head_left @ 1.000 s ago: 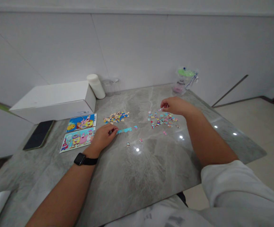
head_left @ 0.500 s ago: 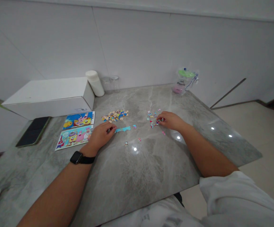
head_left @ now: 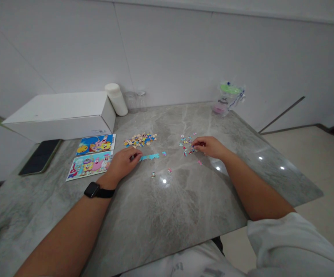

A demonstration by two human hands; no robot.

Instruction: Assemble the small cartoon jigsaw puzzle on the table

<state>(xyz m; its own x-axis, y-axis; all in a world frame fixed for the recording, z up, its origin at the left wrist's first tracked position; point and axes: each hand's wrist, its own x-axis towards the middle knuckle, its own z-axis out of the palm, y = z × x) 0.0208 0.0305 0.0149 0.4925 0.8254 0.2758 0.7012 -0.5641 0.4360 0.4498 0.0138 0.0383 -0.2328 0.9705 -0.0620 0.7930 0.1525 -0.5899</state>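
Note:
My left hand (head_left: 125, 162), with a black watch on the wrist, rests on the table. Its curled fingers and thumb close at the left end of a light-blue strip of joined jigsaw pieces (head_left: 150, 157). A loose blue and pink piece (head_left: 164, 153) lies just right of the strip. My right hand (head_left: 205, 146) is over the right edge of a small spread of loose jigsaw pieces (head_left: 185, 150), thumb and forefinger pinched at a puzzle piece mostly hidden by the fingertips. Nearer me lie two single pieces, one pale (head_left: 153, 174) and one pinkish (head_left: 169, 171). A pink piece (head_left: 200, 162) lies below my right hand.
A pile of jigsaw pieces (head_left: 140, 140) sits beyond my left hand. Two cartoon picture cards (head_left: 90, 164), a phone (head_left: 40, 157) and a white box (head_left: 57, 115) are at left. A white bottle (head_left: 117, 100), clear glasses (head_left: 136, 102) and a plastic bag (head_left: 227, 99) stand by the wall.
The view has shifted slightly. My right fingers have moved a little among the loose pieces at right; my left hand stays at the strip.

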